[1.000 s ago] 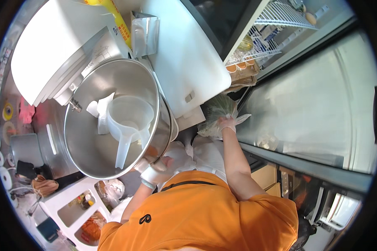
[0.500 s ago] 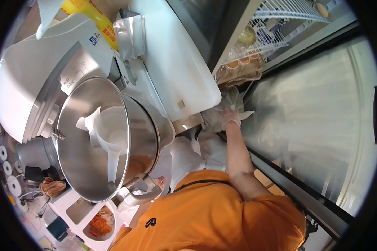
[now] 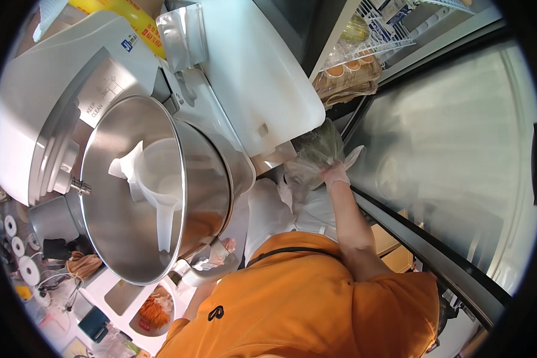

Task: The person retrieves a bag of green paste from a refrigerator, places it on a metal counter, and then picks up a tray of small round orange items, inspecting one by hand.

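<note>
Translucent plastic bag (image 3: 309,164), clamped in the right hand (image 3: 335,173), extends leftward and beyond it. Well to its left, the left hand (image 3: 227,244) is mostly hidden behind the handle (image 3: 210,273) of the steel bowl (image 3: 206,185); whether it grips cannot be told.

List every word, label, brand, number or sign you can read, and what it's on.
White mixer: blue logo with lettering, legible, not copied.
Mixer panel: grey words beside a diagram, legible, not copied.
Yellow package: red characters, too small.
Orange shirt: black curled emblem.
Fridge packages: blue print, too blurred.
Clear bag in the right hand: none visible.
</note>
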`<state>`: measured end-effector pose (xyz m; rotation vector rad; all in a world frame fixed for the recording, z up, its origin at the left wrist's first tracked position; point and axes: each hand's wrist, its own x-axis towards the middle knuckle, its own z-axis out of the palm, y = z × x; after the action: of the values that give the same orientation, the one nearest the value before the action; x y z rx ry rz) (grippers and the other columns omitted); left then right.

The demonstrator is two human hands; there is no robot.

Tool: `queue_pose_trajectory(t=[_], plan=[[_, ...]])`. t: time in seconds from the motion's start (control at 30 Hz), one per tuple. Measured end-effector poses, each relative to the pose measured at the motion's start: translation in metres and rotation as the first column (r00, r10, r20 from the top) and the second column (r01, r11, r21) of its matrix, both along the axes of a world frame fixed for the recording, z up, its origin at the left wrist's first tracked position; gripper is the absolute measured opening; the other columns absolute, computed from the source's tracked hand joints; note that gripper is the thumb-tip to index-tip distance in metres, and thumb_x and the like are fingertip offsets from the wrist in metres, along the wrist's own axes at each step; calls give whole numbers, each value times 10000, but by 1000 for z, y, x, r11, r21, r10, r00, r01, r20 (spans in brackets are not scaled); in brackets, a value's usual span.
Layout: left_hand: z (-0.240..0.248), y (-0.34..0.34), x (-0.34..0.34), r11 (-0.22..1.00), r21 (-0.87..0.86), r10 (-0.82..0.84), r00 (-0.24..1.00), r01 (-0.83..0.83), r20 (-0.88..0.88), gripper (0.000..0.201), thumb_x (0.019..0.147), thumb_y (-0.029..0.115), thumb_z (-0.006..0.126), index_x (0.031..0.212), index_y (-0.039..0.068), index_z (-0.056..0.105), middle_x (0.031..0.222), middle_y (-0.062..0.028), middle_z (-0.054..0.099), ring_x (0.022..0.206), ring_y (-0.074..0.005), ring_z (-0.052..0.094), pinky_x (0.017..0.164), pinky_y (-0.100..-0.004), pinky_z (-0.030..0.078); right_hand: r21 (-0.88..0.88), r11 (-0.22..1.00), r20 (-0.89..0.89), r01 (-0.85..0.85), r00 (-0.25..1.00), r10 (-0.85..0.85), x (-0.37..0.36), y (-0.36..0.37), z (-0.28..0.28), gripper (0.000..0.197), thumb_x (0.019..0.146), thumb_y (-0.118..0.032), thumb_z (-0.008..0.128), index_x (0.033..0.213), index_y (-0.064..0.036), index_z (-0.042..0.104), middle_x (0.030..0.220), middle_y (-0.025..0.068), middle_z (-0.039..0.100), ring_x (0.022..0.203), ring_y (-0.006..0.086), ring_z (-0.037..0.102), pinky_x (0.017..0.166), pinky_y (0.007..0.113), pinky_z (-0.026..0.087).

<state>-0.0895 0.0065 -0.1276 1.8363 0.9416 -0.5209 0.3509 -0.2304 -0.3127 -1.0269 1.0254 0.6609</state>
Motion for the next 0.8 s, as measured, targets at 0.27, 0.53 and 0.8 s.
queue_pose_trajectory(t=[0.27,0.53,0.8], plan=[[-16,-10,-13,999,-24,-27,999,28,21,307,934,275,523,963,-10,636,808,-107,697,724,-214,690,637,-307,526,-31,996,-223,80,971,-85,-42,40,138,50,906,-156,460,872,-136,430,702,36,408,480,160,308,398,274,253],[-21,38,-34,987,63,-151,988,148,41,202,948,192,517,925,30,634,744,-99,644,690,-224,621,632,-325,492,-55,985,-338,166,925,-175,-106,48,157,71,897,-165,480,873,-130,423,651,31,395,450,144,298,380,271,258],[22,80,-9,931,244,-295,953,272,63,261,905,288,514,926,57,633,835,-224,644,812,-414,607,727,-494,474,240,945,20,-222,974,224,-189,-16,99,204,932,-306,458,1014,-128,514,837,49,561,656,188,520,496,299,441]])
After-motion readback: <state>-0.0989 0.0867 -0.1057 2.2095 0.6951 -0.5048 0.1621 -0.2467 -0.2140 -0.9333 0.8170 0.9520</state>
